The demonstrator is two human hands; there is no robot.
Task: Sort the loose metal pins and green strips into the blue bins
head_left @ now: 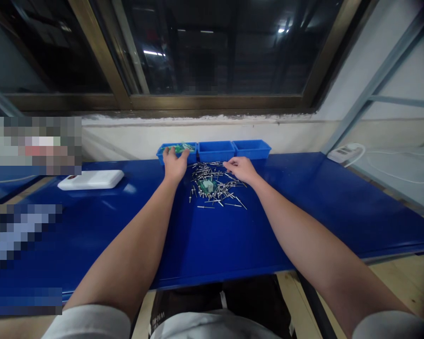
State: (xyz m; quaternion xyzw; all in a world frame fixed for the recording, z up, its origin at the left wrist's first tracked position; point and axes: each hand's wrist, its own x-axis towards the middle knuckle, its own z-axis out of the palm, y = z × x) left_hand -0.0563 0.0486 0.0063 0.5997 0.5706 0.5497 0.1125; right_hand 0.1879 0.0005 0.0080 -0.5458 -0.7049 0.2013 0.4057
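A loose pile of silver pop rivets (229, 190) lies on the blue table, with a small green-and-white packet (209, 186) among them. My left hand (175, 164) is at the front of the left blue bin (160, 154), its fingers apart and reaching over the rim. Inside that bin are green-and-white pieces (180, 148). At the pile's far right edge, my right hand (242, 168) has thumb and fingers pinched together. Rivets lie right by its fingertips; whatever it pinches is too small to make out.
The middle bin (216, 150) and right bin (252, 149) stand beside the left one, against the wall below a window. A white oblong device (92, 180) lies on the table's left. At the back right is a white power strip (346, 153) with a cable.
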